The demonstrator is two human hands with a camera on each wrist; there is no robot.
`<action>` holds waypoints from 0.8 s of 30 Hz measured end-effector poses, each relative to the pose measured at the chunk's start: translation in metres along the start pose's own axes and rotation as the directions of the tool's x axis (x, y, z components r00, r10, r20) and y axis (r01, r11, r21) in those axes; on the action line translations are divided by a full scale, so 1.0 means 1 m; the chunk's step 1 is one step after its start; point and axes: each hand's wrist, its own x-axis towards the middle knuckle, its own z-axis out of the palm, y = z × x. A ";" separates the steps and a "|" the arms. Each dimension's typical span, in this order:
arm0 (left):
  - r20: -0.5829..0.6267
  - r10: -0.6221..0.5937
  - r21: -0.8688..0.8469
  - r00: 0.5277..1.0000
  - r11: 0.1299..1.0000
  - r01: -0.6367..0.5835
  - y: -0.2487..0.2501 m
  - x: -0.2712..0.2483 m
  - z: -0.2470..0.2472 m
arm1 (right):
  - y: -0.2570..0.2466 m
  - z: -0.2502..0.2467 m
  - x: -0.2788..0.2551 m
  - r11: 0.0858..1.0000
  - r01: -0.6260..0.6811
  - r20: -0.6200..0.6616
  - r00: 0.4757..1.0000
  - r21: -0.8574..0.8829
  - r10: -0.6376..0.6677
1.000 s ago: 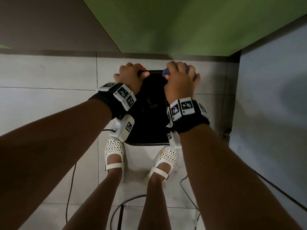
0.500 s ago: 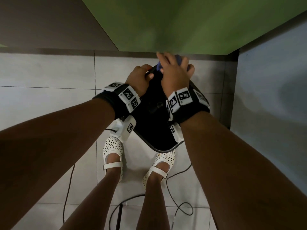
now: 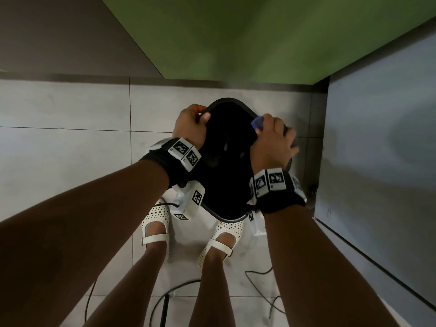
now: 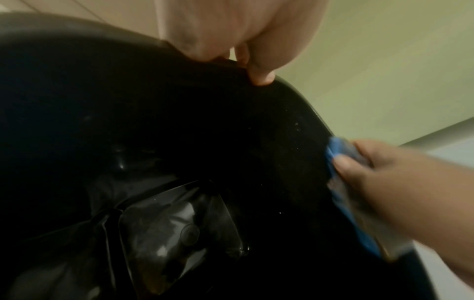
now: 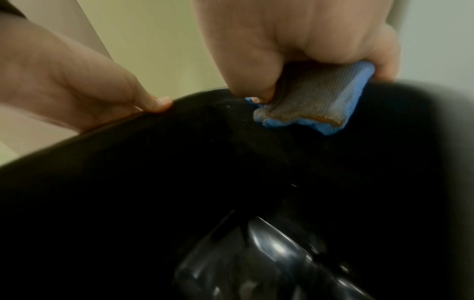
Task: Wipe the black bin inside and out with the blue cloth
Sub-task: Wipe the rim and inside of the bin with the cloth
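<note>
The bin (image 3: 227, 161) has turned under my hands since a moment ago, and now my left hand (image 3: 191, 128) clamps its rim while my right hand (image 3: 271, 142) pinches the cloth (image 5: 315, 101) over the opposite rim.

Open mouth of the black bin (image 3: 226, 185) between both hands, interior free down to a crumpled liner (image 4: 159, 219); rim blocked left by the left hand (image 3: 190, 127), right by the right hand (image 3: 271, 142) with blue cloth (image 5: 315, 101); green wall (image 3: 236, 36) close beyond; grey panel (image 3: 382, 149) near right; open floor (image 3: 66, 128) left.
</note>
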 end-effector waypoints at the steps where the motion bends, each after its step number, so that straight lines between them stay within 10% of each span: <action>1: -0.005 -0.003 -0.006 1.000 1.000 0.003 -0.001 -0.001 0.000 | 0.006 0.001 -0.003 0.999 -0.029 -0.007 1.000 -0.018 0.029; 24: -0.133 -0.215 -0.257 0.968 0.950 0.175 -0.028 -0.006 -0.008 | 0.040 -0.001 -0.005 0.801 -0.118 -0.061 0.980 0.587 0.190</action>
